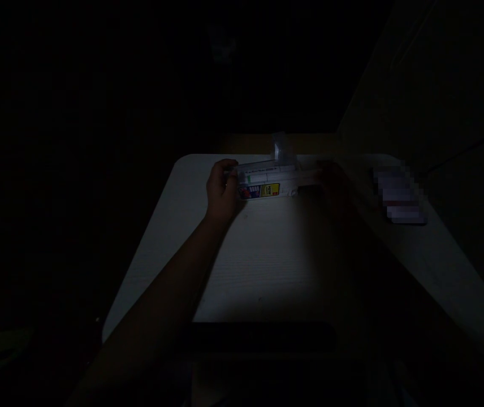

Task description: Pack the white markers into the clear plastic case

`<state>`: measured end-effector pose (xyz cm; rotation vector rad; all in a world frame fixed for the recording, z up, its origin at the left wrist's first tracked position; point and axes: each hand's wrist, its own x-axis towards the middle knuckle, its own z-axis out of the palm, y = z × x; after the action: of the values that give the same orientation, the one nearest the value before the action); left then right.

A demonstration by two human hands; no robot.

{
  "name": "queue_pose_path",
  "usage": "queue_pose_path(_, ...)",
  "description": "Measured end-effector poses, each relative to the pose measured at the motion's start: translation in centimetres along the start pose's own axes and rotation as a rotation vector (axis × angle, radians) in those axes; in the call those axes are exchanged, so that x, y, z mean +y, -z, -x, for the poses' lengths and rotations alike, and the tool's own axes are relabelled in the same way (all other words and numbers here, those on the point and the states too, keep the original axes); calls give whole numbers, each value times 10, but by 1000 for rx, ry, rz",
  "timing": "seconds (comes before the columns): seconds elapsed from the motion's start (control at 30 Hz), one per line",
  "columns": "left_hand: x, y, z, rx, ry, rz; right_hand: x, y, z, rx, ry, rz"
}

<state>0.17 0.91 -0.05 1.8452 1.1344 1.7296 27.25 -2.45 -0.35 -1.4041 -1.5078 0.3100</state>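
Note:
In dim light, a clear plastic package (267,174) with a printed label of yellow, dark blue and red lies at the far part of the table. My left hand (221,189) is closed around its left end, thumb on the near side. A transparent flap (280,146) stands up from the package's far edge. At the right end, a pale flat piece (309,177) sticks out toward my right hand (334,183). That hand is in deep shadow, its fingers closed at the piece's end; what the piece is cannot be made out.
The pale table (169,237) has rounded far corners. A phone-like flat object (401,198), pixelated, lies at its right side. A dark bar (263,336) runs along the near edge. A thin cable (466,144) slants at the right. Surroundings are nearly black.

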Motion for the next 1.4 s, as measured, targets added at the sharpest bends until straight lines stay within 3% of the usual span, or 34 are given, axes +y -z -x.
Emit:
queue_pose_path(0.23,-1,0,0,-7,11,-4,-21,-8,6,-97,87,-42)
queue_pose_path(0.57,-4,0,0,-2,-3,10,-12,4,5,-46,164,146)
queue_pose_path(0.77,-3,0,-1,5,-13,-2,-37,-8,8,-112,252,490)
queue_pose_path(1.07,-4,-1,-1,3,-32,23,-47,-12,10,-235,188,737)
queue_pose_path(1.4,-12,0,-2,-4,-61,40,-46,-6,12,-195,102,881)
